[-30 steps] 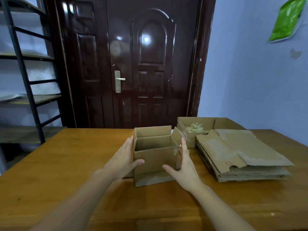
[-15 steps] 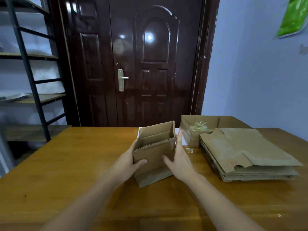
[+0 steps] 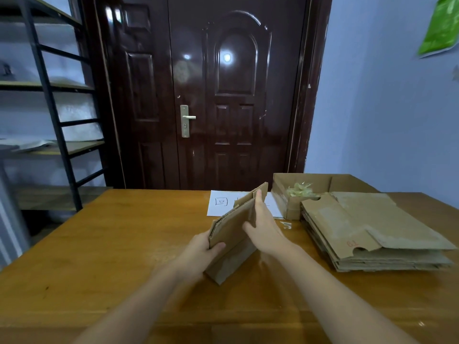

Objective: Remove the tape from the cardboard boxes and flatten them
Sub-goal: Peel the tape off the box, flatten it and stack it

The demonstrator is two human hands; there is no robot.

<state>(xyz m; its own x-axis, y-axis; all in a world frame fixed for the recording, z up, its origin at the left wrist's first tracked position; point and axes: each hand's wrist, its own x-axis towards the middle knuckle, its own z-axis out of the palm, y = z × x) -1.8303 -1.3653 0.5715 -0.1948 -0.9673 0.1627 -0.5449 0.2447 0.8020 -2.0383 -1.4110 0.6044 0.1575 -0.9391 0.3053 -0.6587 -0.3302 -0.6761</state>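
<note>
Your left hand grips the collapsing box at its near edge, thumb hooked over the front, anchoring it on the worktop. Your right hand, fingers straight, presses its flat side leftward so the walls fold together. Flattened boxes lie stacked to the right, near the open box holding tape scraps.

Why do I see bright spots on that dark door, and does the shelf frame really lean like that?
Head view: the bright spots are lamp glare on the glossy door; the wide-angle lens tilts the shelf frame near the picture's edge; the green sheet at top right looks blurred.
</note>
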